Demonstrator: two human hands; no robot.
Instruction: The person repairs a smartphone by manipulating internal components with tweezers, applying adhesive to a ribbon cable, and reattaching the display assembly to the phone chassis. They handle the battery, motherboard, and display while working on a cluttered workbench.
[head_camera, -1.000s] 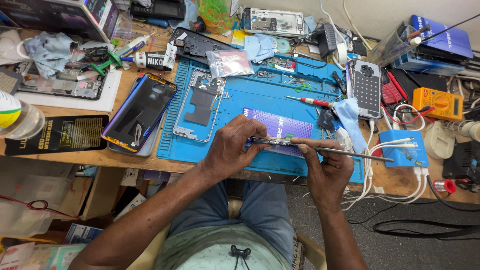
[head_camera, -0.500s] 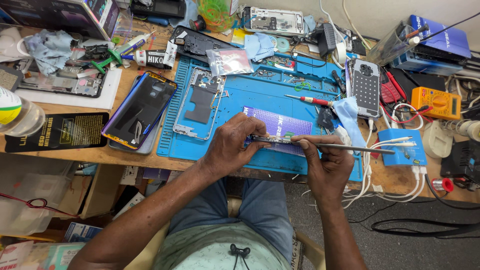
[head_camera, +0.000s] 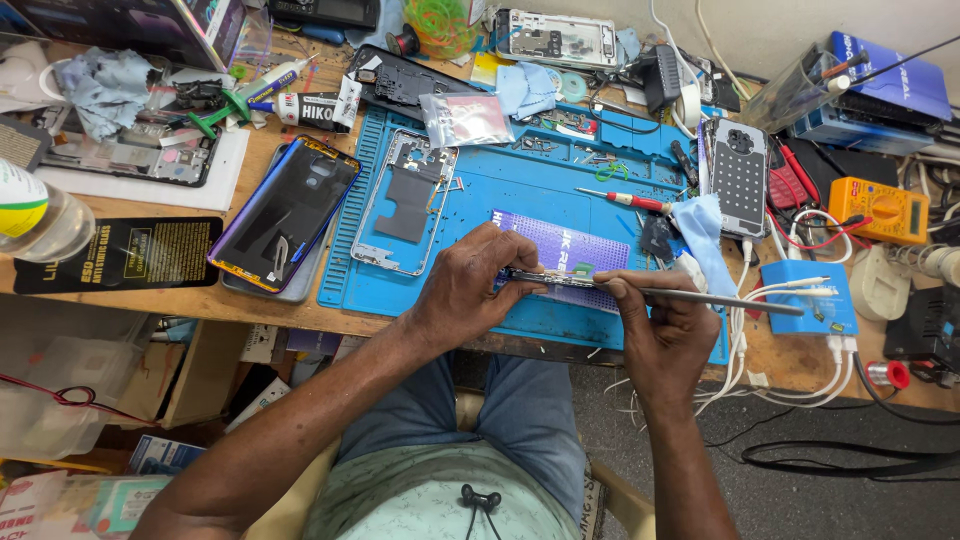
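left hand (head_camera: 465, 290) fingers clamped on phone (head_camera: 545, 277), edge-up over blue mat (head_camera: 520, 190), long axis left-right | right hand (head_camera: 665, 335) fingers pinch tweezers (head_camera: 720, 298), tip at phone's right end

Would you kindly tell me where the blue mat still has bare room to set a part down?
Bare patch on the blue mat between the phone frame and the red screwdriver. Crowded: its back edge with loose parts, and the right side around the grey phone back and cables.
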